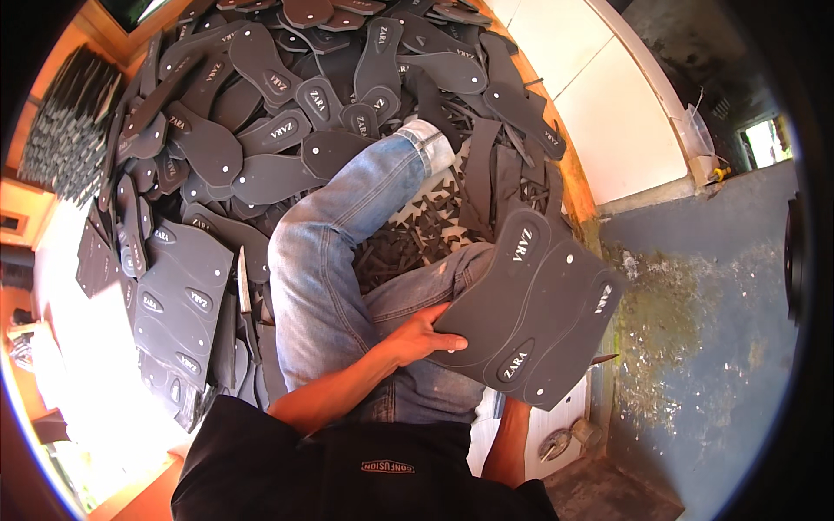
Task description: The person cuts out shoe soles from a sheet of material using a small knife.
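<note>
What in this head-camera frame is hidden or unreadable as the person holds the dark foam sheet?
- Right hand: hidden in the head view behind the foam sheet; only its forearm shows, so the grip cannot be told.
- Left hand: fingertips tucked under the sheet's edge.
- Small metal thing on the floor: too small to identify.
- Pile of cut soles: the top edge cuts it off.

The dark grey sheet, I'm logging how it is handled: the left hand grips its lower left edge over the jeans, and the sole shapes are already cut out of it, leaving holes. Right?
Not quite. The head view shows the left hand gripping the dark grey sheet at its lower left edge over the jeans, but the sole shapes are only outlined on it; the sheet is whole, with no holes.
</note>
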A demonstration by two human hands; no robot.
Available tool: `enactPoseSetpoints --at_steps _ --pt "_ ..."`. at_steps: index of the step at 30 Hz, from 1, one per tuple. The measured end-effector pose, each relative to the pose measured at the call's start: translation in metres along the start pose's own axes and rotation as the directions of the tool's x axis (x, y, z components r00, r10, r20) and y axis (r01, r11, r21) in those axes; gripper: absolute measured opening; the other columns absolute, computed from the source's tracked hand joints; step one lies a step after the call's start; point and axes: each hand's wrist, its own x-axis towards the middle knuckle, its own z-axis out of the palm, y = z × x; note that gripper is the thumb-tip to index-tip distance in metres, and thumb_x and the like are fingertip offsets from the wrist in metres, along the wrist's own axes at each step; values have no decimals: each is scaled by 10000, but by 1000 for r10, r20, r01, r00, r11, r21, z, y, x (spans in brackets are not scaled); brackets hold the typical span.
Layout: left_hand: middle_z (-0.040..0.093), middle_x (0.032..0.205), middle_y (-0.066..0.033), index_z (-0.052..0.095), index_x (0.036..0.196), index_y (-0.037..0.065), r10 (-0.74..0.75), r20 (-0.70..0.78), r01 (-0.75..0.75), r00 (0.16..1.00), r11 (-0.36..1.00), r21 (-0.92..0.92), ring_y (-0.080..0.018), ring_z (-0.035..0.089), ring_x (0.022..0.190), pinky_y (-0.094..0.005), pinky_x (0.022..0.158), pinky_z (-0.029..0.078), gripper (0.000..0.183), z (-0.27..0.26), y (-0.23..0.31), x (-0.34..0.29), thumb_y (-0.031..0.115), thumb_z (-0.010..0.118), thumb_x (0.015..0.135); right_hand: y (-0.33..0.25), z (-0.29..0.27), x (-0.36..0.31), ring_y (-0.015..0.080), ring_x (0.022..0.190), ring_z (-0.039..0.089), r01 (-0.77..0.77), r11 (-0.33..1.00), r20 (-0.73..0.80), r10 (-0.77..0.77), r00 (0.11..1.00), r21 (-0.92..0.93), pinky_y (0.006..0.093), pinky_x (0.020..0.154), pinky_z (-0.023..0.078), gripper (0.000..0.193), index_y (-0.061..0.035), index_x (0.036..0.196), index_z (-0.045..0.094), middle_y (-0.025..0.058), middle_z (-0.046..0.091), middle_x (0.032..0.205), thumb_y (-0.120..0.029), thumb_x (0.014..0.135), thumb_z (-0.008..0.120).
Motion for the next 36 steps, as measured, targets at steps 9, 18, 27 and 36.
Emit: enactPoseSetpoints --at_steps 9,18,27,36 --pt "635 986 -42 565 1117 14 95 -377 -228 921 918 -325 -136 608 884 -264 799 494 373 -22 9 -26 -12 688 766 -32 16 -8 95 398 343 -149 986 56 153 987 -71 257 386 289 283 -74 641 447 3 399 520 -157 880 574" --pt "640 987 -94 565 1080 -1 8 -531 -274 848 863 -424 -177 643 878 -292 782 539 278 16 9 -49 39 641 816 -34 -19 -64 68 450 423 -19 881 402 235 885 -472 223 426 333 300 -42 709 491 -3 465 525 -236 866 656" --pt "633 1014 -94 549 1111 8 -47 -565 -269 824 845 -462 -176 648 871 -294 766 549 277 47 1 -60 69 615 849 -59 -29 -71 63 500 310 159 741 592 366 718 -652 255 435 276 402 -30 630 453 -32 381 499 -282 864 663" --pt "637 992 -100 559 1093 6 -49 -599 -233 799 894 -384 -173 648 861 -286 752 550 257 42 6 -63 58 617 848 -58 -34 -81 94 480 271 190 651 592 479 649 -735 295 420 260 428 -12 610 448 5 318 468 -287 848 674"
